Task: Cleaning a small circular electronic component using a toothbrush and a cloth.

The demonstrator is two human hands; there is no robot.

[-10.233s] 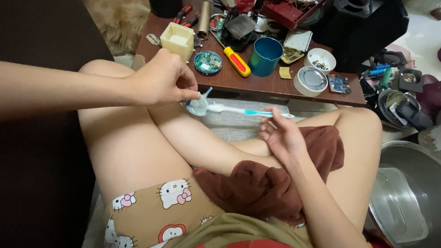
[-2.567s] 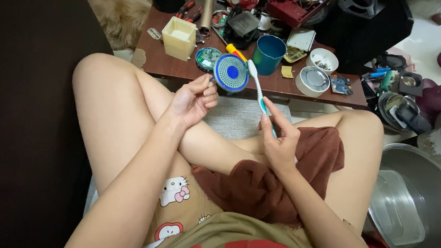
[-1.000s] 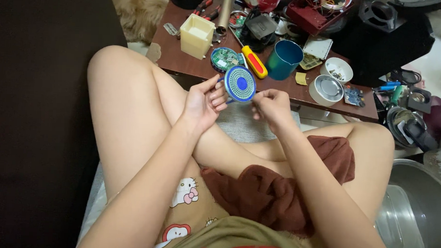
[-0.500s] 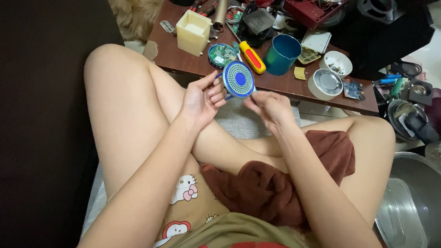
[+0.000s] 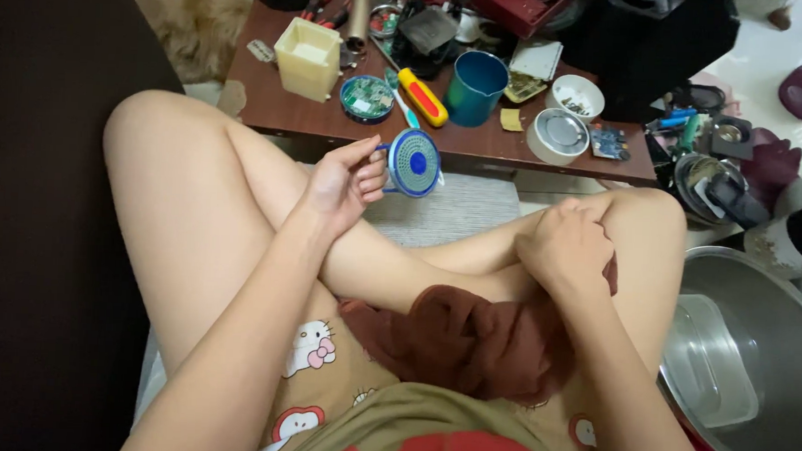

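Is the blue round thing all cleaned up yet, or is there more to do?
Can't tell if it's clean. The left hand holds the blue disc up, apart from the table. The right hand rests on the brown cloth on the lap and holds no brush. The disc hasn't been put down yet.

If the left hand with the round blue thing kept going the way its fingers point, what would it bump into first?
Probably the low wooden table: the left hand, holding the round blue perforated disc, points up toward the round green circuit board. Depth is unclear.
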